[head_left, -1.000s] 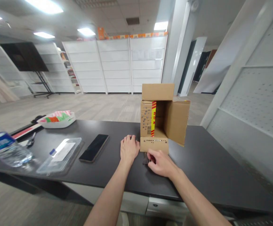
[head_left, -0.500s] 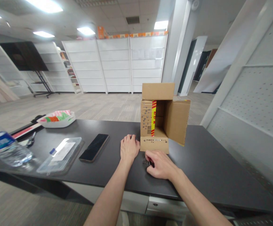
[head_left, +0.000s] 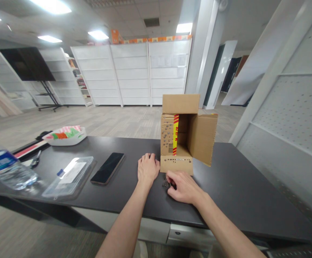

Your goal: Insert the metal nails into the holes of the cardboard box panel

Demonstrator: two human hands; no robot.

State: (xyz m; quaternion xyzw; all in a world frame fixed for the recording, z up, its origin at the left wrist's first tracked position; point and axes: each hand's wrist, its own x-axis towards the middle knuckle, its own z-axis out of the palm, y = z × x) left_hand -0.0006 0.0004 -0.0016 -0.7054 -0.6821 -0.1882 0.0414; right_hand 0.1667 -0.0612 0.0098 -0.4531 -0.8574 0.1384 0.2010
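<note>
My left hand point(head_left: 148, 167) lies flat on the black table, fingers extended, right beside the lower left edge of an open cardboard box point(head_left: 176, 165). My right hand point(head_left: 184, 187) rests in front of the box, its fingers curled on several thin metal screws point(head_left: 165, 182). Part of the screws sticks out left of the fingertips; the rest is hidden under the hand. A gap shows between thumb and forefinger. Round metal heads dot the box's left front flap point(head_left: 167, 134), and a row of dark holes or heads crosses the lower flap. Yellow-and-red tape runs down the front.
A black phone point(head_left: 107, 168) lies left of my left hand. Further left are a clear plastic case point(head_left: 68, 177), a water bottle point(head_left: 8, 168) on its side and a white basket point(head_left: 66, 139) with colourful contents. A perforated white panel point(head_left: 293, 114) stands at the right.
The screws by my right fingertips have shifted slightly and sit closer together. My left hand and the box stay where they were.
</note>
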